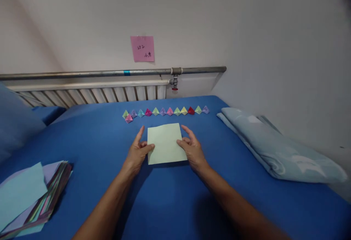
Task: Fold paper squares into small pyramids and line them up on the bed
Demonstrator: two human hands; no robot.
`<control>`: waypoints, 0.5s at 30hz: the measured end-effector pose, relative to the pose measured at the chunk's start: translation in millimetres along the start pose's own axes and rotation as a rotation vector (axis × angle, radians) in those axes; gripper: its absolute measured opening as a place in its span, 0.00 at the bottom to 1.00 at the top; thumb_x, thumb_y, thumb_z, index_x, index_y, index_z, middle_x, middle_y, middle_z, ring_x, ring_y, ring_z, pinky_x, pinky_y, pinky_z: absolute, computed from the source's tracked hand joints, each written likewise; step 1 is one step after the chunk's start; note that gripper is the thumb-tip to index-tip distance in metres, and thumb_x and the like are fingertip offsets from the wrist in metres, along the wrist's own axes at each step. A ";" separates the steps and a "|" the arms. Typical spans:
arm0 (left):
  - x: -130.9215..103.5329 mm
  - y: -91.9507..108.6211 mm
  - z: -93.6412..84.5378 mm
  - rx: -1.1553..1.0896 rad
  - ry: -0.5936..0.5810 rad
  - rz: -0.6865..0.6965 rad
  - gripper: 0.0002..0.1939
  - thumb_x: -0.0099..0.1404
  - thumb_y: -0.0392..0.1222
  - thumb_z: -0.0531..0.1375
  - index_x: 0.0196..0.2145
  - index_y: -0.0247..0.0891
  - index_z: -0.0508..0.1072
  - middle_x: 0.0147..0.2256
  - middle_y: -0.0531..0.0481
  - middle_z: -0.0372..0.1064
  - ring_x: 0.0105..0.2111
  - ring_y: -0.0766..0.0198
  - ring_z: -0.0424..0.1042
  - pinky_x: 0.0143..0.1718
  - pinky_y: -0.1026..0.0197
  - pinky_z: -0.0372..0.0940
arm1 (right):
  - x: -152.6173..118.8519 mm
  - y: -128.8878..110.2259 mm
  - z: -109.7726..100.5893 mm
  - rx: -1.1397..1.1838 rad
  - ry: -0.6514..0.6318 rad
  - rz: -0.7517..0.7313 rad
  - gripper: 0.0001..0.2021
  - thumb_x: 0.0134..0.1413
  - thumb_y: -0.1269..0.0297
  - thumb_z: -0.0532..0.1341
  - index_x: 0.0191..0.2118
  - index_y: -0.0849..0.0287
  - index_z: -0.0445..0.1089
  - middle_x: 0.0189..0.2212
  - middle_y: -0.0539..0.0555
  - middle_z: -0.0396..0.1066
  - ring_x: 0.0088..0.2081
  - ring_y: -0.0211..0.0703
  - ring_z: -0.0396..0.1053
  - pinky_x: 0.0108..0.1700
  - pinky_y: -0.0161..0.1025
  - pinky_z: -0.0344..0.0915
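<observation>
A pale green sheet of paper (165, 145) is held up above the blue bed surface, roughly square, with a faint crease across it. My left hand (138, 152) grips its left edge, thumb on the front and index finger pointing up. On the right edge, my right hand (193, 150) has its thumb over the paper and its index finger raised. Beyond the sheet lies a row of small folded paper pieces (163, 111) in several colours, with a pink one (128, 118) just below the row's left end.
A stack of coloured paper (23, 196) lies at the lower left. A folded light blue blanket (279, 146) rests at the right. Behind the bed (90, 137) are a radiator (95, 93), a metal pipe (95, 74) and a pink note (143, 49) on the wall.
</observation>
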State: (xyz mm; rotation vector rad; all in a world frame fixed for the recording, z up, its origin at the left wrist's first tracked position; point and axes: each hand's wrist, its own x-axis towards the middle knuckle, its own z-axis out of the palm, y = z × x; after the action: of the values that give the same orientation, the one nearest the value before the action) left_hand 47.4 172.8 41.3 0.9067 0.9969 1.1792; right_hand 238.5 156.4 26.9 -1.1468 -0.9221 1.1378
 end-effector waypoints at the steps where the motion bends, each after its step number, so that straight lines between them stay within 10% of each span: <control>1: 4.5 -4.3 -1.3 0.003 0.007 0.007 0.48 0.46 0.36 0.70 0.63 0.43 0.56 0.23 0.58 0.69 0.21 0.69 0.69 0.26 0.67 0.63 | 1.7 3.6 -2.3 -0.036 0.003 -0.006 0.28 0.43 0.61 0.64 0.54 0.53 0.65 0.20 0.43 0.63 0.22 0.36 0.62 0.27 0.34 0.59; 9: 22.3 -22.7 -21.4 0.156 0.007 0.038 0.16 0.43 0.38 0.70 0.33 0.37 0.79 0.26 0.54 0.67 0.27 0.71 0.65 0.29 0.68 0.60 | 8.5 14.4 -10.8 -0.128 -0.168 0.165 0.19 0.38 0.64 0.66 0.41 0.55 0.73 0.31 0.49 0.72 0.32 0.40 0.67 0.35 0.37 0.63; 15: 23.7 -24.0 -31.0 0.346 -0.030 0.110 0.14 0.50 0.42 0.68 0.36 0.40 0.78 0.25 0.55 0.63 0.25 0.70 0.61 0.27 0.67 0.58 | 9.1 18.6 -14.0 -0.580 -0.157 -0.185 0.13 0.47 0.66 0.62 0.40 0.55 0.75 0.29 0.49 0.67 0.25 0.36 0.61 0.29 0.35 0.62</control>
State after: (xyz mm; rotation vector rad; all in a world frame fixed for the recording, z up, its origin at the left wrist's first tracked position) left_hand 27.4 193.8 5.8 1.2621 1.1596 1.0979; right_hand 250.1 163.1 5.8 -1.4062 -1.5110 0.8356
